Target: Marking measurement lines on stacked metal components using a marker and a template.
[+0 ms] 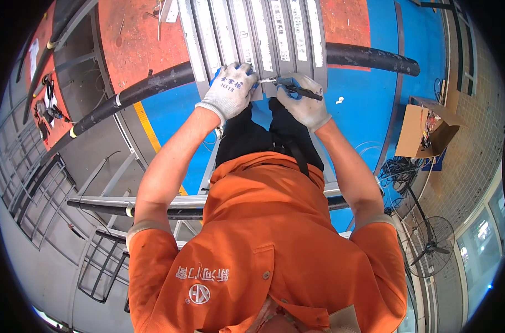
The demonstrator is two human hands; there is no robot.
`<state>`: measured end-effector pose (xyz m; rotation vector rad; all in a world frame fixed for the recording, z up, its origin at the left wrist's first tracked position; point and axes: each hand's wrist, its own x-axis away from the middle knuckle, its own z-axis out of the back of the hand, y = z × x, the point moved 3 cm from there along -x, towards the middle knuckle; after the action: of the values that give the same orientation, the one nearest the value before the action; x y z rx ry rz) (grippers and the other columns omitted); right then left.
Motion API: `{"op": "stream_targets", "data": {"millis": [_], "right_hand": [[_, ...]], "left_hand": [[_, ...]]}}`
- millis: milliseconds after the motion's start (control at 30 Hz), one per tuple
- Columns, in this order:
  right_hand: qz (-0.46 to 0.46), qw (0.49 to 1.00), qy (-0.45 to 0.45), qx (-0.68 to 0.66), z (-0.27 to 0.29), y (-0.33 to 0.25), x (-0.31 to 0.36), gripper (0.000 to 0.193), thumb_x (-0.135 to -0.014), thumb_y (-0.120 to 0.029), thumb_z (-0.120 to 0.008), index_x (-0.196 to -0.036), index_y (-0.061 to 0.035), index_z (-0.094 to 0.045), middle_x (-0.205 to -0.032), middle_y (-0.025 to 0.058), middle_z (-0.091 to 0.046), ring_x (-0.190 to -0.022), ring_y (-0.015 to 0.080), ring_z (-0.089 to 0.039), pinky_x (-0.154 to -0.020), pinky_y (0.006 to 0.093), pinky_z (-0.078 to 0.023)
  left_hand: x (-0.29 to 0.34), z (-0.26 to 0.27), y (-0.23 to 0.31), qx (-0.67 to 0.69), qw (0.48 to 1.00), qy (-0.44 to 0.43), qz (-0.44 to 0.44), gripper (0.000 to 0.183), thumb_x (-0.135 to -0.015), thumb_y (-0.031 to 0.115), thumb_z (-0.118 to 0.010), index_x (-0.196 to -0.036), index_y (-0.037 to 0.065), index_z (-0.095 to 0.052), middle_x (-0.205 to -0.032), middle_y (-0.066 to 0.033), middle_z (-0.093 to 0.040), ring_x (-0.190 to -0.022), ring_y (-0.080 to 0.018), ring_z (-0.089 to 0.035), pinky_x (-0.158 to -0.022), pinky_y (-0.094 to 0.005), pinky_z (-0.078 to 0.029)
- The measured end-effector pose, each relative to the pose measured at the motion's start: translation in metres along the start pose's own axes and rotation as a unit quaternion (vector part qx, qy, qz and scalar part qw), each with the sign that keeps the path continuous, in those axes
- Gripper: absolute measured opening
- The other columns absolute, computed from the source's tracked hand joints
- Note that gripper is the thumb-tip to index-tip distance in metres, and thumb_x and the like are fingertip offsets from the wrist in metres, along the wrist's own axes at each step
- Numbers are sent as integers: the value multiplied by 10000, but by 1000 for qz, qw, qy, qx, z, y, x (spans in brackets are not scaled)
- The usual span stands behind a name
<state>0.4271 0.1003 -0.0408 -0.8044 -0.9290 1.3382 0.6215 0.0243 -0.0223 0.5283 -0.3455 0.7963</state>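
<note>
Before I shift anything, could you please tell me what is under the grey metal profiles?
A black bar shows at either side of the grey metal profiles, apparently passing beneath them. Its middle, and anything else directly below, is covered by the profiles.

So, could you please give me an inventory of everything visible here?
metal profiles: several, grey, side by side, top centre
slim tool: one, black with silvery tip, in the right hand
bars: at least two, black, near the profiles and the waist
red surface: several patches, red, upper left and upper right
flooring: uncounted, blue, centre and right
metal frames: several, dark, left
cardboard box: one, brown, right
cables: uncounted, black, below the box
fan: one, black, lower right
trousers: one pair, black, centre
shirt: one, orange, lower centre
left hand: one, white-and-blue glove, fingers on the profiles
right hand: one, white-and-blue glove, holding the tool
</note>
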Motion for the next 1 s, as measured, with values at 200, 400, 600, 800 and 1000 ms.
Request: {"op": "stream_targets", "data": {"millis": [200,400,600,800,1000], "right_hand": [[-156,965,91,-191,14,18,17,166,-963,-99,-735,-1094,1,-757,-935,33,-725,-801,106,-625,-699,277,-518],[-116,952,160,-233,54,26,23,160,-1021,-43,-674,-1140,51,-725,-1029,92,-756,-917,144,-695,-846,308,-566],[-110,963,152,-193,57,31,22,195,-1028,-63,-677,-1165,71,-711,-1070,115,-748,-980,163,-699,-912,323,-569],[-66,983,106,-133,58,36,24,189,-1002,-67,-690,-1170,7,-732,-1000,36,-736,-906,107,-642,-817,301,-528],[-104,974,85,-183,71,32,26,149,-977,-78,-699,-1083,17,-740,-926,29,-735,-836,84,-628,-752,290,-525]], "left_hand": [[1,-6,-5,23,997,75,-29,280,-914,144,-644,-1159,89,-768,-1271,-196,-650,-1208,-395,-631,-1046,-510,-508],[0,-3,-6,13,996,78,-52,243,-880,186,-642,-1021,54,-789,-1061,-184,-746,-1019,-357,-724,-924,-476,-565],[0,-7,-9,37,996,82,-27,279,-873,202,-641,-1064,50,-777,-1130,-182,-713,-1083,-333,-708,-978,-467,-544],[-12,-7,-2,23,997,73,-33,270,-877,189,-678,-1098,77,-785,-1096,-168,-700,-1071,-364,-697,-956,-482,-548],[-21,5,19,10,999,43,3,298,-951,220,-647,-1207,102,-743,-1233,-133,-651,-1185,-346,-633,-1035,-499,-481]]}}
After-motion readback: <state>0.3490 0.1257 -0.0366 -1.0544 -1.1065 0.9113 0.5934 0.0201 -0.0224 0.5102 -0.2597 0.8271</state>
